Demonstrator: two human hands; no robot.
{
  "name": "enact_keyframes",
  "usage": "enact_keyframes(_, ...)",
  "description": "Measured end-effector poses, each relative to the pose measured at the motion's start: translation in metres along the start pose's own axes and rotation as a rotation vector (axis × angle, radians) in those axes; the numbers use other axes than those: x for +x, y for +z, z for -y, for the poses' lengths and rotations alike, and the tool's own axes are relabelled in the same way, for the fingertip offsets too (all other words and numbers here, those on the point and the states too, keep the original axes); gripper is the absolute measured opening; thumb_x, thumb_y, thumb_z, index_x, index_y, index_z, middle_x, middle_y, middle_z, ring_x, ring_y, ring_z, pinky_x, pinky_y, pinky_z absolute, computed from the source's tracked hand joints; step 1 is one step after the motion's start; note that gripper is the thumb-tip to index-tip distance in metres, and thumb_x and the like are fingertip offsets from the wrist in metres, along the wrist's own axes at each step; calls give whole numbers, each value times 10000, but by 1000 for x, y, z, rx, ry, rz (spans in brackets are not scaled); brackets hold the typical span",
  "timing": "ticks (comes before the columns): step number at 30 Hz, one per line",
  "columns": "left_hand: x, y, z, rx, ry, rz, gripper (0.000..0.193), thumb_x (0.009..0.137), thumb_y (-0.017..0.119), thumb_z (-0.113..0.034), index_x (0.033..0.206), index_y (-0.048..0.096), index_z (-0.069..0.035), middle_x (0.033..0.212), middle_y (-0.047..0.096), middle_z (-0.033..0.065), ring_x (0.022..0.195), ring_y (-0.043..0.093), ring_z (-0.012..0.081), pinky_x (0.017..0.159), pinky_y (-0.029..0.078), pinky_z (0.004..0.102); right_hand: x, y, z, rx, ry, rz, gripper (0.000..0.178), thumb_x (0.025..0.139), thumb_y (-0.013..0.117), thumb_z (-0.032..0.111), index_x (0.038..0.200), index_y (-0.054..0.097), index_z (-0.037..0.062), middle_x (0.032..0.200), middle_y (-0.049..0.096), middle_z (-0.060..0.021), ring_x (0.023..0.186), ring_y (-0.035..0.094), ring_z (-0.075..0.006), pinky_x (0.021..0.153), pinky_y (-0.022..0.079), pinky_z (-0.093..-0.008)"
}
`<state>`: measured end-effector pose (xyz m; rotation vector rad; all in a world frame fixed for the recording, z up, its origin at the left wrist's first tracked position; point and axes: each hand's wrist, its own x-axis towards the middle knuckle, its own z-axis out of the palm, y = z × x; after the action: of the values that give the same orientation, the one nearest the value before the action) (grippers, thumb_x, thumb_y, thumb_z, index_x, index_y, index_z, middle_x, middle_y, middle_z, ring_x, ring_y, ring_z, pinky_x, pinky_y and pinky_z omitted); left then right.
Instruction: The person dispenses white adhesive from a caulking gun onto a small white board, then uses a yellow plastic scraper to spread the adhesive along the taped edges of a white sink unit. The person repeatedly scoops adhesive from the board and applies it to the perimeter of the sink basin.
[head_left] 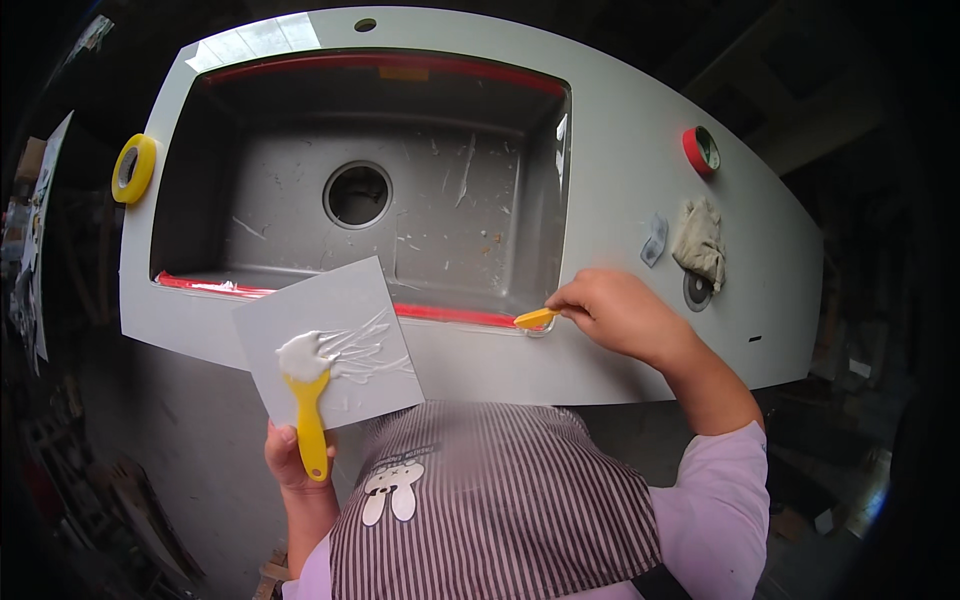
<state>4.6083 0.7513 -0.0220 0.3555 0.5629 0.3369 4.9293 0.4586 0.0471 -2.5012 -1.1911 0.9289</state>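
My left hand (pixel 286 455) grips the lower edge of a pale grey square board (pixel 350 290), which is tilted over the sink's front edge. White paste (pixel 365 352) is smeared across it. A yellow putty knife (pixel 311 430) lies on the board with its blade in the paste and its handle by my left fingers. Between its fingertips, my right hand (pixel 620 315) pinches a small yellow scraper (pixel 535 318). That scraper touches the front right corner of the rim of a dark grey sink (pixel 440 210). Red tape (pixel 455 315) runs along the sink's front edge.
The sink sits in a white countertop (pixel 620 200). A yellow tape roll (pixel 134 169) is at its left edge, a red tape roll (pixel 701 151) at the far right. Nearer lie a crumpled cloth (pixel 700 240), a dark disc (pixel 697 291) and a small clear piece (pixel 654 240).
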Motion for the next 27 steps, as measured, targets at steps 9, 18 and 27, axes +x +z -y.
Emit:
enact_keyframes(9,5,9,3,21,-11,-36,394,829,582,-137,1164,507,56,997,669,183,688,683,254,539,603,392,-17,41,-30,323,102,-22,209,875,632,140,1046,733,73,936,705,-135,920,650,-327,824,515,-404)
enact_keyframes(18,7,25,0,68,-56,-74,244,864,563,-185,848,699,17,824,725,162,606,680,239,549,593,369,-10,17,-29,-43,105,28,147,835,637,115,929,749,91,887,694,-124,890,648,-327,781,515,-428)
enact_keyframes(27,36,41,-22,183,-151,-7,314,837,581,-169,1059,630,48,876,716,166,626,689,251,470,579,370,35,-7,-3,-523,-47,198,99,783,624,78,784,719,103,816,654,-80,869,624,-279,695,463,-408)
